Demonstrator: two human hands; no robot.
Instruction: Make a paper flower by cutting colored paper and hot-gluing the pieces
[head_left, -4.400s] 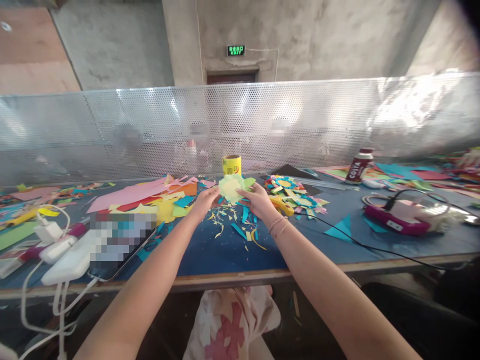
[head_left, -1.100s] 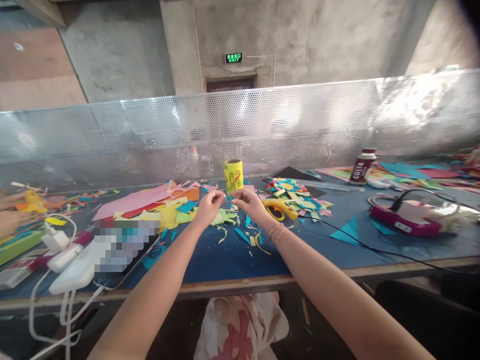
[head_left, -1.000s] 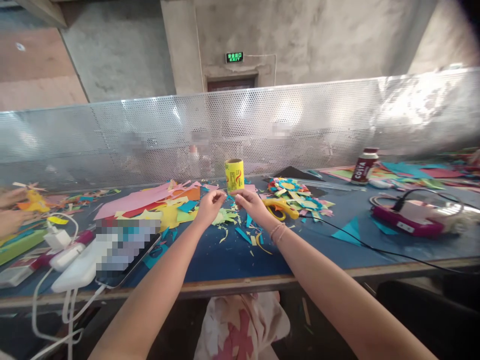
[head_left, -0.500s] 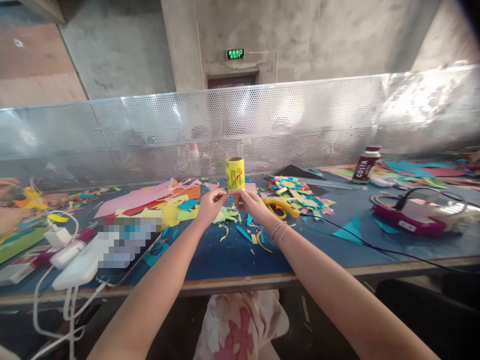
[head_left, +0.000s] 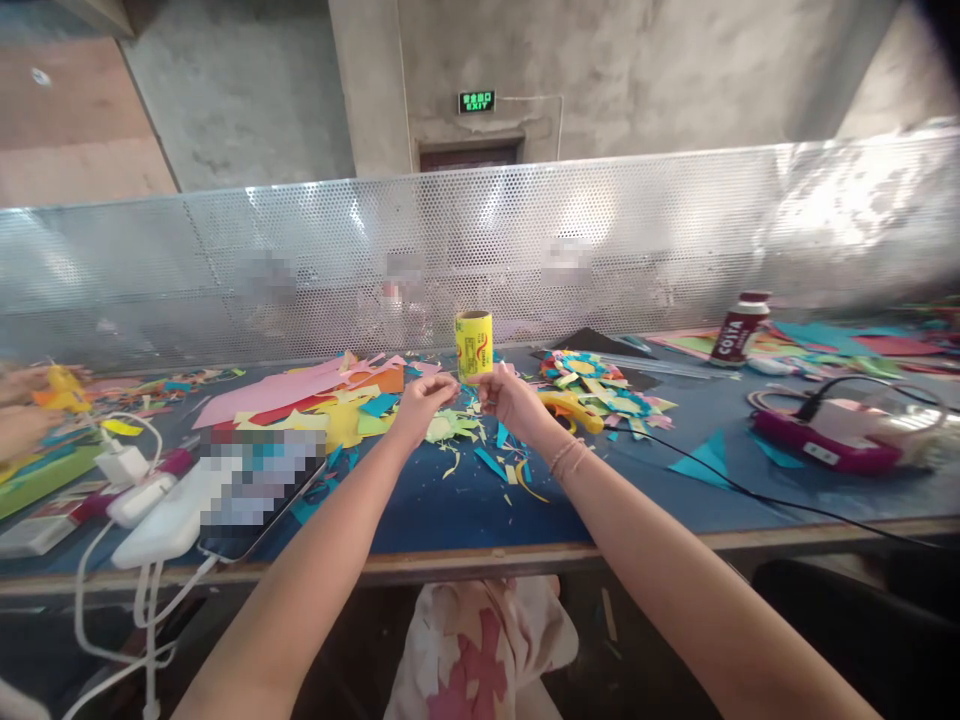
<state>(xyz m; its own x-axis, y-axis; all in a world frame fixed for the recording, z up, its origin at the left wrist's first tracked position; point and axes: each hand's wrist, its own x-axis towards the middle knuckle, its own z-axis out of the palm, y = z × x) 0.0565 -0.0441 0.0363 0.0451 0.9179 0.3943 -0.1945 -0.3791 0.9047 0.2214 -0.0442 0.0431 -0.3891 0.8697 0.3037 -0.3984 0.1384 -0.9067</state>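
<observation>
In the middle of the head view a bright yellow cylinder (head_left: 474, 345) with printed labels stands upright on the table. Just in front of it, to the left, is my left hand (head_left: 426, 402), its thumb and fingertips pinched together. My right hand (head_left: 514, 402) is on the right, its fingers closed and overlapping the cylinder's lower edge from my viewpoint; whether they touch it I cannot tell. Whatever is between the fingertips of either hand is too small to make out. Pale green cut paper (head_left: 452, 424) lies below and between the hands. A yellow-handled tool (head_left: 574, 408) rests right of my right hand.
Paper scraps and pink sheets (head_left: 274, 392) spread leftward. A phone (head_left: 262, 500) and white charger with cables (head_left: 161, 530) lie front left. At far left another person's hand (head_left: 26, 425) holds something orange-yellow. A bottle (head_left: 739, 330) and purple power strip (head_left: 825, 440) stand right. A perforated metal screen (head_left: 315, 260) runs behind.
My hands have moved slightly apart, the right one a little to the right. The yellow cylinder keeps its place on the table. The view has shifted slightly.
</observation>
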